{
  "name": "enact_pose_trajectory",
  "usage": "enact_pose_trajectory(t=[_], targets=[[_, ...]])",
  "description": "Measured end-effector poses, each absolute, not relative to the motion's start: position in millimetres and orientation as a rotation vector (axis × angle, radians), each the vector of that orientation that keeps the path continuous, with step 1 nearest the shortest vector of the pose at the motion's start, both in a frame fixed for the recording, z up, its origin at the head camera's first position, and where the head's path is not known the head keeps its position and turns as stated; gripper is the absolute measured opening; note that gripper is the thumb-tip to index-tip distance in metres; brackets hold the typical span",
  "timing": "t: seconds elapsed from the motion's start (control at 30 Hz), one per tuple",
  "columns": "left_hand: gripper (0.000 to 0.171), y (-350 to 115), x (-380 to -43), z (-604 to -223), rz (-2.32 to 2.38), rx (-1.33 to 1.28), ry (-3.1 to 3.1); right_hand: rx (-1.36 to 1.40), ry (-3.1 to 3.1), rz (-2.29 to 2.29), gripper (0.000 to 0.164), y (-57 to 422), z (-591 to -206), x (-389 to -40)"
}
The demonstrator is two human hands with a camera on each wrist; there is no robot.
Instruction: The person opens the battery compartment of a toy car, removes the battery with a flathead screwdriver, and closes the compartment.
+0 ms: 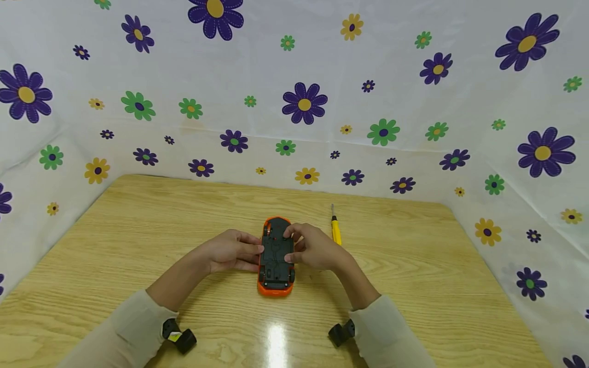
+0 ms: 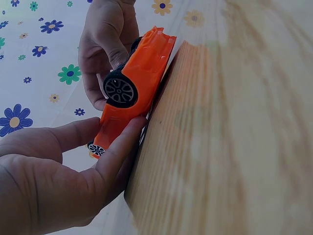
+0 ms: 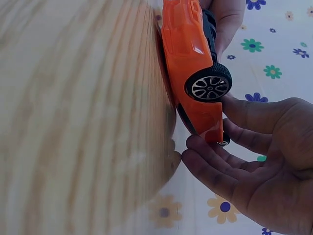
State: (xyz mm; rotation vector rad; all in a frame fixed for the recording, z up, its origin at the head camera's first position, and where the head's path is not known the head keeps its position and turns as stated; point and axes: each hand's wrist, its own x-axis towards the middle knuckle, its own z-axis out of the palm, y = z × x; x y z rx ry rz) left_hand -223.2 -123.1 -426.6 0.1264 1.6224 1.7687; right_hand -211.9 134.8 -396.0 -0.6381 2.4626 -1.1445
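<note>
An orange toy car [image 1: 276, 255] lies upside down on the table, its black underside facing up. My left hand [image 1: 234, 250] grips the car's left side, the thumb at the edge of the underside and fingers along the orange body [image 2: 146, 68]. On the opposite side, my right hand [image 1: 316, 247] holds the car, with thumb and index fingertips on the black underside. Other right fingers touch the orange side near a wheel [image 3: 210, 88] in the right wrist view. A yellow screwdriver [image 1: 336, 232] with a black collar lies beyond the right hand.
The wooden table [image 1: 175, 214] has a light grain and a bright reflection near its front. A white cloth [image 1: 257, 61] with purple, green and yellow flowers stands behind and at both sides. Black wrist cameras [image 1: 185, 341] sit at both sleeves.
</note>
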Motion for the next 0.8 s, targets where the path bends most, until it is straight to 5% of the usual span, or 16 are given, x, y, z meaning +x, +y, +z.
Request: enact_pose_trajectory(t=[0.8], targets=[[0.045, -122.4, -222.6, -424.8, 1.775, 0.132, 1.615, -0.564, 2.505, -1.146, 0.035, 129.3, -393.1, -209.3]])
